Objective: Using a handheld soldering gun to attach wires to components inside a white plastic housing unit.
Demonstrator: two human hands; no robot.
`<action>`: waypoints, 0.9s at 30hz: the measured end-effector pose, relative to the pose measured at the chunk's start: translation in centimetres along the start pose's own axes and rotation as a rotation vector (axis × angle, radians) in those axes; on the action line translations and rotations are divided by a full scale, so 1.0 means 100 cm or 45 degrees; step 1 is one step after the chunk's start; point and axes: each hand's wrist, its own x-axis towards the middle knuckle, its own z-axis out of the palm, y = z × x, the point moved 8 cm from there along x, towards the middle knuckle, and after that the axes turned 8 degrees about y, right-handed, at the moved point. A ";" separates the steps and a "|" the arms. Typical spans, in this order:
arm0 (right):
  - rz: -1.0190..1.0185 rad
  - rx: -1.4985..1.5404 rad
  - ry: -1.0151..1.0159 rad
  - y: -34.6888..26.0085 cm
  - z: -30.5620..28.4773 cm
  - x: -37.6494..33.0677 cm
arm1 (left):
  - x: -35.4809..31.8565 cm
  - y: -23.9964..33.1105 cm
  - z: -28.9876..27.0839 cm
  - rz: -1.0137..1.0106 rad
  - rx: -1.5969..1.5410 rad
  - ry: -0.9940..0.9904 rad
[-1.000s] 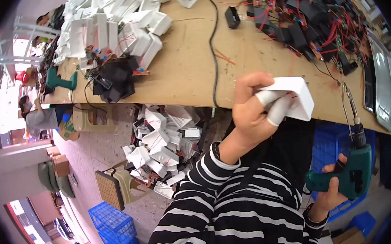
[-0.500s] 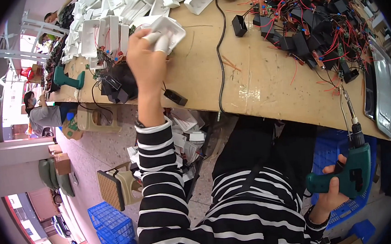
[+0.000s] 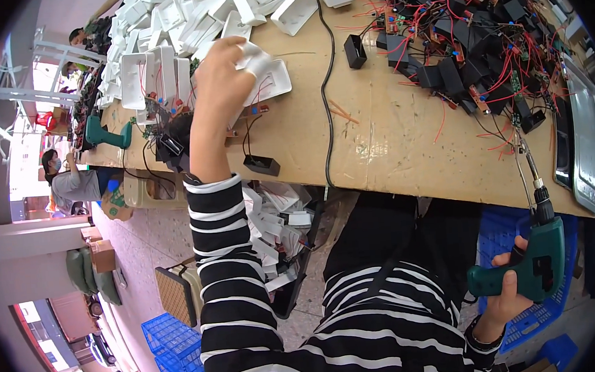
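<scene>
My left hand [image 3: 223, 80], with white covers on its fingertips, is over the left part of the table. Its bent fingers close on the upper edge of a shallow white plastic case [image 3: 274, 83]; their tips are partly hidden. Just below that case, a small circuit board [image 3: 258, 110] with a blue part lies by my wrist. A wire runs from there to a small black box [image 3: 261, 165] at the table's front edge. At the lower right, my right hand [image 3: 508, 299] grips a green soldering gun [image 3: 544, 261], its metal tip pointing up over the table edge.
White cases [image 3: 186, 20] are heaped at the back left. Black boxes with red-wired boards [image 3: 461, 40] pile up at the back right. A black cable [image 3: 326, 100] crosses the table [image 3: 391, 136]. Another green soldering gun [image 3: 106, 133] lies at left; a metal tray [image 3: 585, 142] is at right.
My left hand has shifted slightly left and up. The white case it held tilted now sits lower and flatter. The circuit board by my wrist has come into view. My right hand stays put.
</scene>
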 end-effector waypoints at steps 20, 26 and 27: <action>0.034 0.041 0.011 0.004 -0.003 0.016 | 0.002 0.049 -0.004 -0.491 -0.920 0.288; 0.052 0.035 0.056 -0.001 -0.002 0.013 | -0.082 0.171 0.033 0.293 -0.428 0.384; 0.038 0.051 0.041 -0.002 0.000 0.013 | -0.091 0.180 0.047 0.239 -0.436 0.347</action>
